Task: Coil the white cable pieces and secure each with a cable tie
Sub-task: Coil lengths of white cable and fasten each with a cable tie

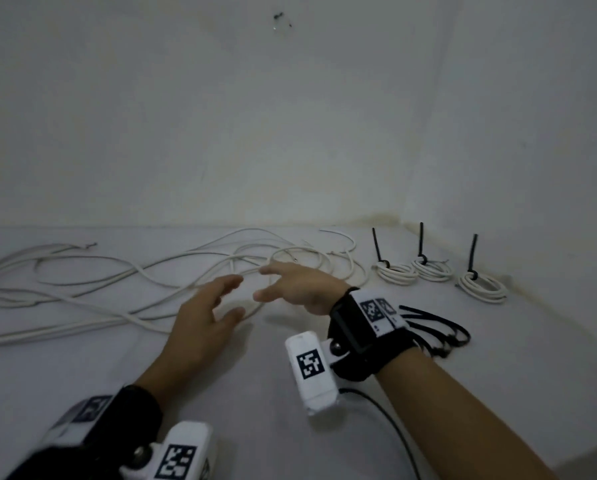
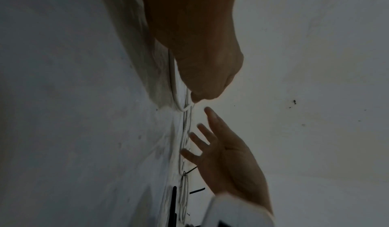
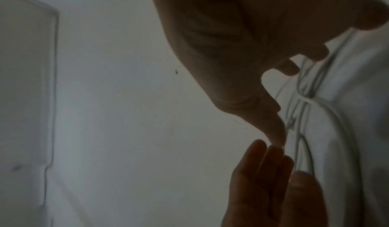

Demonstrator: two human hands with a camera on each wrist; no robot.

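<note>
Several loose white cable pieces lie tangled across the white surface. My left hand hovers over the tangle's right part with thumb and fingers spread and holds nothing. My right hand is just to its right, fingers stretched out over the same strands, also empty. The left wrist view shows a cable strand beside my left hand and my right hand with its fingers fanned. In the right wrist view the fingertips of both hands nearly meet beside the cables. Three coils each carry a black tie.
A bunch of loose black cable ties lies behind my right wrist. The white wall rises directly behind the cables, with a corner at the right near the coils. A thin black cord runs from my right wrist device toward me.
</note>
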